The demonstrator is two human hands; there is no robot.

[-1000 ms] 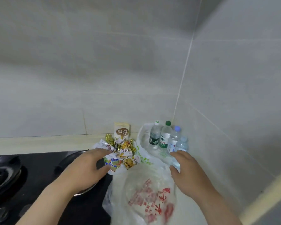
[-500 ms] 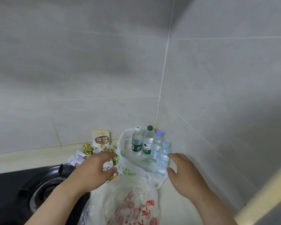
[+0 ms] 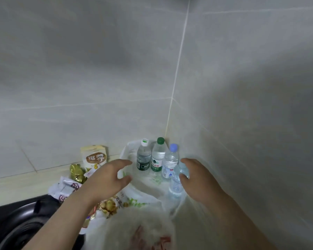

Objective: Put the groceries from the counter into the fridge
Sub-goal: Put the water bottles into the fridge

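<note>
Four water bottles stand in the counter corner on a white plastic bag [image 3: 128,150]: a white-capped bottle [image 3: 143,156], a green-capped bottle [image 3: 158,156], a blue-capped bottle [image 3: 170,164] and a small clear bottle [image 3: 176,184] nearest me. My right hand [image 3: 199,181] curls over the small bottle's top, with the thumb against its side. My left hand [image 3: 107,179] hovers with spread fingers just left of the white-capped bottle, holding nothing. A beige drink carton [image 3: 95,156] stands against the wall behind the left hand.
Gold and white snack packets [image 3: 74,177] lie heaped left of the bottles, partly under my left arm. A clear plastic bag with red print [image 3: 134,230] sits at the bottom centre. A black gas stove [image 3: 16,222] fills the lower left. Tiled walls close the corner.
The view has swung right and closer to the corner. Both hands moved forward from the snacks and bag to the bottles, and the right hand has closed round the small bottle.
</note>
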